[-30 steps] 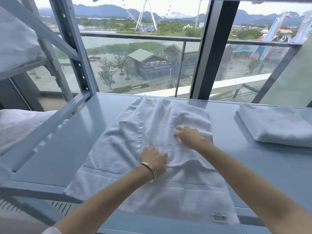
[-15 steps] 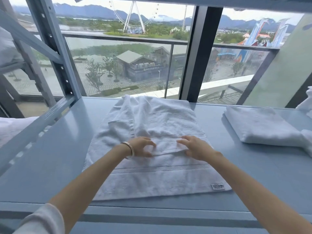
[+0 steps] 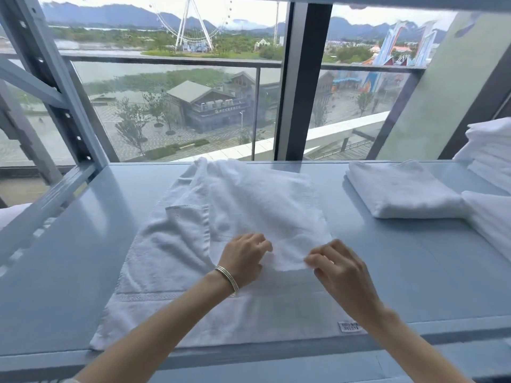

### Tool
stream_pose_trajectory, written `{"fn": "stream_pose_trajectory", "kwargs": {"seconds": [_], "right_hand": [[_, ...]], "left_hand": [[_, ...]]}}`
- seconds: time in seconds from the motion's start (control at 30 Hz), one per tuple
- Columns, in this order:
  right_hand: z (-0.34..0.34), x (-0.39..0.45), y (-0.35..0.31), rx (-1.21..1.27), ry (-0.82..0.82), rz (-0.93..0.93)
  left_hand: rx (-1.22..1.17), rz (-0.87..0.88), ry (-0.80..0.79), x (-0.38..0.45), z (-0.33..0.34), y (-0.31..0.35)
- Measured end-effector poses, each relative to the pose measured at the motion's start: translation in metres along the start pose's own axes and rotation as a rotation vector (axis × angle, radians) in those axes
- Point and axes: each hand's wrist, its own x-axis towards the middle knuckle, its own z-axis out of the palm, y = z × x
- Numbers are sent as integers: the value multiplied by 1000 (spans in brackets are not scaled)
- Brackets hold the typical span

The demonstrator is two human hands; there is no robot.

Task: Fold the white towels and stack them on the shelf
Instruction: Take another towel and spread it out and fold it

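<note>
Background: big window (image 3: 171,111) behind the shelf, railing outside, ferris wheel (image 3: 190,26), buildings, hills.
Surface: pale blue metal shelf (image 3: 69,258); everything below sits on it.
Far left: shelf upright (image 3: 47,87) with a row of holes, diagonal braces beside it.
Left edge: bit of white fabric (image 3: 11,214) past the shelf rail, mostly cut off.
Centre: white towel (image 3: 171,252) spread on the shelf, part folded. Far half doubled over toward the person, one corner flipped back at left. Near hem runs along the shelf's front edge; small label (image 3: 349,326) at the near right corner.
Left hand (image 3: 243,259): on the towel, fingers curled, gripping the folded-over layer's near edge at its left. Bracelet (image 3: 228,277) at the wrist.
Right hand (image 3: 338,268): just right of the left hand, thumb and fingers pinching the same edge at its right corner. Edge lifted slightly off the layer below.
Gap: hands near each other, not touching.
Right: folded towel (image 3: 401,189) flat on the shelf, apart from the spread one.
Far right: more folded white towels (image 3: 489,158) stacked at the frame edge, partly cut off; one lower piece overlaps the folded towel's right end.
</note>
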Motion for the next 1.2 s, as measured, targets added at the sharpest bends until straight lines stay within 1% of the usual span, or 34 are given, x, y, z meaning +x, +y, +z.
{"fn": "stream_pose_trajectory", "kwargs": {"seconds": [0.1,0.2,0.27,0.3,0.33,0.4,0.43,0.5,0.53,0.6,0.67,0.7,0.73,0.77,0.83,0.87,0.9,0.97,1.07,1.2], "right_hand": [[21,-41,3,-100,-209,85],[33,-52,0,-139,-241,148],[34,-51,-5,-164,-234,130],[33,-50,-7,-168,-233,127],[34,-50,-9,-170,-233,128],[34,-46,-9,-176,-253,147],[34,-42,-8,-181,-270,151],[31,-31,-2,-185,-273,168],[24,-24,2,-169,-239,188],[0,-14,10,-129,-112,218],[-29,-14,13,-94,-7,165],[-40,-20,13,-88,-13,125],[-46,-31,14,-83,-62,93],[-46,-46,15,-74,-147,84],[-40,-72,19,-47,-347,141],[-35,-81,22,-18,-406,194],[-32,-86,25,24,-428,243],[-32,-88,27,114,-424,311],[-35,-91,19,209,-417,376],[-34,-101,7,206,-329,386]], "left_hand": [[16,4,125,-8,-8,5],[-46,-2,203,-17,-28,17],[-104,-5,183,-30,-37,33],[-136,-22,127,-38,-37,42],[-150,-58,21,-45,-34,50],[-94,-172,-229,-55,-22,61],[-43,-212,-315,-57,-15,62],[-24,-270,-355,-54,-7,61],[-24,-283,-340,-50,-5,60],[-27,-292,-329,-42,0,57],[-41,-314,-329,-36,0,54],[-42,-310,-318,-34,-1,54],[-30,-291,-291,-34,0,54],[-7,-265,-275,-35,2,54],[7,-202,-198,-40,5,55],[-2,-154,-152,-42,5,55],[8,-102,-142,-43,5,55],[82,-55,-153,-44,2,55],[43,-7,-145,-46,-1,56],[-28,53,-18,-48,-10,57]]}}
